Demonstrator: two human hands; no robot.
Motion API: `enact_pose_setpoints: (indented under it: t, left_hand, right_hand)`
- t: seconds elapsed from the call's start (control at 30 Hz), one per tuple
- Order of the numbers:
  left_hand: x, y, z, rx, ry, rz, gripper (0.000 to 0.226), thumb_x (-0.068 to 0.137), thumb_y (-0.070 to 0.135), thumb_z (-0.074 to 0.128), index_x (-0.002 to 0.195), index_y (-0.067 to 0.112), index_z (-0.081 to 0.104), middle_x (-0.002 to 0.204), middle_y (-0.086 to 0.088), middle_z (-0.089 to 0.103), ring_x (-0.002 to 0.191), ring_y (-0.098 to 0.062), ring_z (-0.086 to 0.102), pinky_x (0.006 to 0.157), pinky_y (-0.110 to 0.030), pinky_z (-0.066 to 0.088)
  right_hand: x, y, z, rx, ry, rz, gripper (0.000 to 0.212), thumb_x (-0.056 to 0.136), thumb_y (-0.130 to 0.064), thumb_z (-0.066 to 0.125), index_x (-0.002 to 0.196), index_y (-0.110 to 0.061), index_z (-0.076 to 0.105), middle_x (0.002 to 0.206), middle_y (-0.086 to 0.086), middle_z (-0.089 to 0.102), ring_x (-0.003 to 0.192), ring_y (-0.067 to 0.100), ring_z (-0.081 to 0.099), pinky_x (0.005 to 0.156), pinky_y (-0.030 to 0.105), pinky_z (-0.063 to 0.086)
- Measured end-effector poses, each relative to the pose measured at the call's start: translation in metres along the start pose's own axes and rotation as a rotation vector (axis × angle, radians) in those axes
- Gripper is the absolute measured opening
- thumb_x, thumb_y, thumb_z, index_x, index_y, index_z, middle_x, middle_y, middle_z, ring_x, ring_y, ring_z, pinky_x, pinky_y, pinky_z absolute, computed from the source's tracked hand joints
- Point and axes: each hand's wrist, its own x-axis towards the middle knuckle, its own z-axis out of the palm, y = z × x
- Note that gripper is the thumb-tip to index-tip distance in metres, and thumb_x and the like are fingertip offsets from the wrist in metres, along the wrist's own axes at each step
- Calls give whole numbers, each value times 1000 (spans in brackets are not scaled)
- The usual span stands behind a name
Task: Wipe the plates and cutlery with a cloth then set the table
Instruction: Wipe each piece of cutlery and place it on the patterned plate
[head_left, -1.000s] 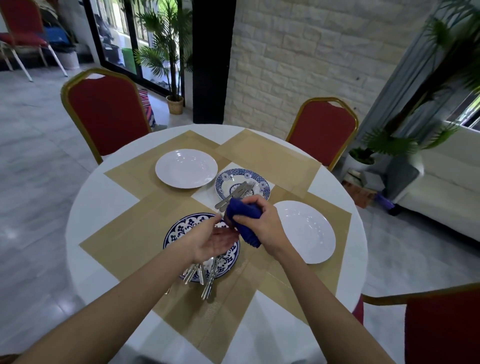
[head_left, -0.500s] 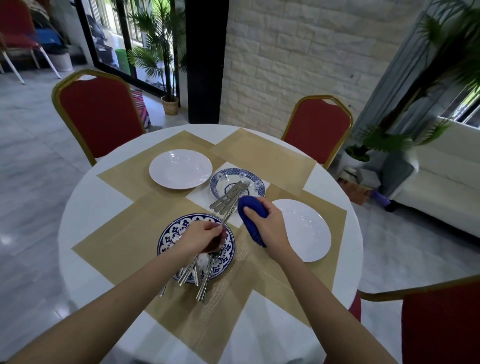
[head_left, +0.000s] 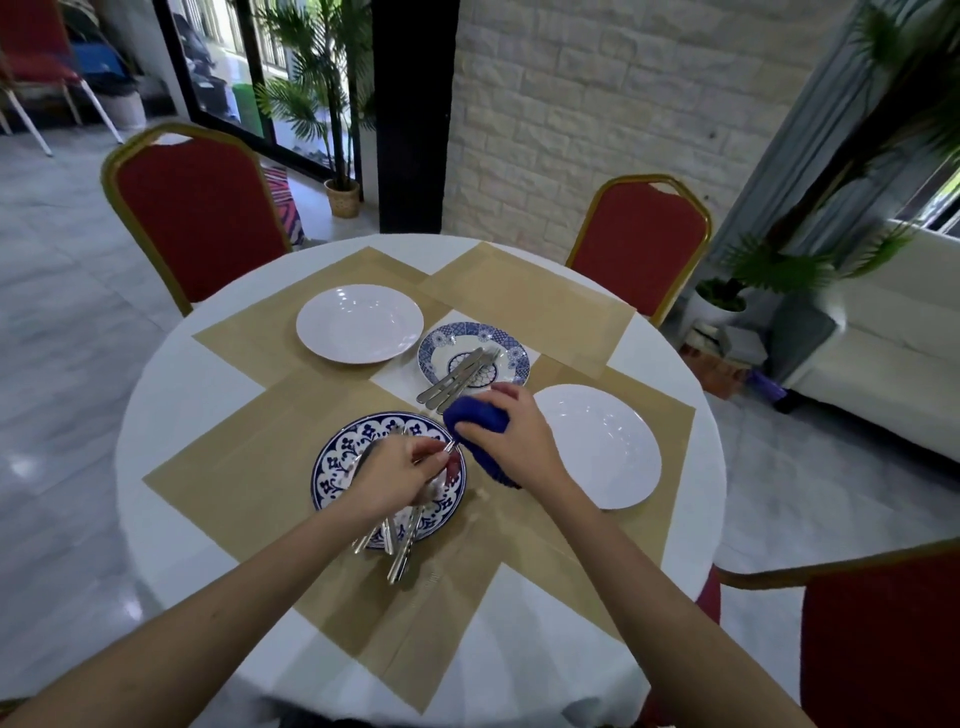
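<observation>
My right hand (head_left: 514, 441) grips a bunched blue cloth (head_left: 478, 418) just right of the near blue-patterned plate (head_left: 337, 457). My left hand (head_left: 400, 473) hovers over that plate and pinches a piece of cutlery (head_left: 451, 446) whose tip points toward the cloth. Several more pieces of cutlery (head_left: 400, 545) lie on the plate and stick out over its near rim. A smaller blue-patterned plate (head_left: 511, 353) behind holds several pieces of cutlery (head_left: 457, 376). Two plain white plates sit on the mats, one at the far left (head_left: 359, 323), one at the right (head_left: 602, 447).
The round white table (head_left: 171, 395) carries tan placemats (head_left: 234, 467). Red chairs with gold frames stand at the far left (head_left: 192, 218), far right (head_left: 639, 244) and near right (head_left: 878, 644). A white sofa (head_left: 893, 343) and potted plants stand to the right.
My left hand has dropped from the cloth down over the near plate and picked up a piece of cutlery. My right hand with the cloth has shifted slightly right and away.
</observation>
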Motion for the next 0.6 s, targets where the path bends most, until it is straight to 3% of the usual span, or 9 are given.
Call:
enact_pose_setpoints:
  t: [0.07, 0.17, 0.27, 0.33, 0.43, 0.6]
  left_hand:
    - [3, 1, 1, -133, -41, -49, 17, 95, 12, 55, 102, 7, 69, 85, -6, 74, 82, -30, 68, 83, -38, 56]
    - [0, 7, 1, -123, -144, -73, 19, 98, 11, 48, 97, 7, 67, 82, -3, 69, 79, -19, 61, 69, -21, 52]
    - [1, 14, 3, 634, -86, 152, 23, 99, 29, 44, 90, 16, 62, 83, 1, 66, 76, -14, 62, 73, -27, 52]
    - [2, 17, 8, 858, 4, 223, 28, 98, 35, 39, 95, 14, 56, 85, -4, 62, 79, -20, 60, 75, -33, 48]
    - [12, 13, 14, 897, 38, 217, 31, 101, 33, 30, 100, 12, 53, 89, -8, 60, 91, -27, 58, 77, -38, 43]
    - [28, 17, -4, 810, -7, 149, 30, 100, 24, 31, 79, 12, 50, 81, -6, 58, 74, -22, 53, 64, -32, 38]
  right_hand:
    - [5, 4, -6, 132, 85, 89, 33, 81, -38, 72, 112, -29, 64, 116, -8, 61, 99, 10, 57, 88, 31, 49]
    - [9, 7, -15, 321, 153, 217, 25, 83, -32, 71, 106, -29, 62, 104, -3, 68, 90, 18, 64, 79, 35, 55]
    - [10, 7, -13, 250, 162, 167, 23, 81, -30, 73, 101, -29, 63, 99, -5, 67, 89, 17, 64, 75, 33, 55]
    - [12, 7, -9, 256, 172, 191, 23, 80, -32, 74, 100, -30, 63, 99, -5, 67, 89, 18, 64, 77, 35, 55]
    - [14, 6, -5, 299, 147, 192, 26, 79, -32, 74, 103, -29, 63, 101, -5, 67, 91, 18, 64, 80, 39, 56]
    - [15, 8, -2, 227, -44, 62, 32, 78, -27, 76, 107, -28, 63, 109, -6, 65, 98, 12, 62, 90, 37, 53]
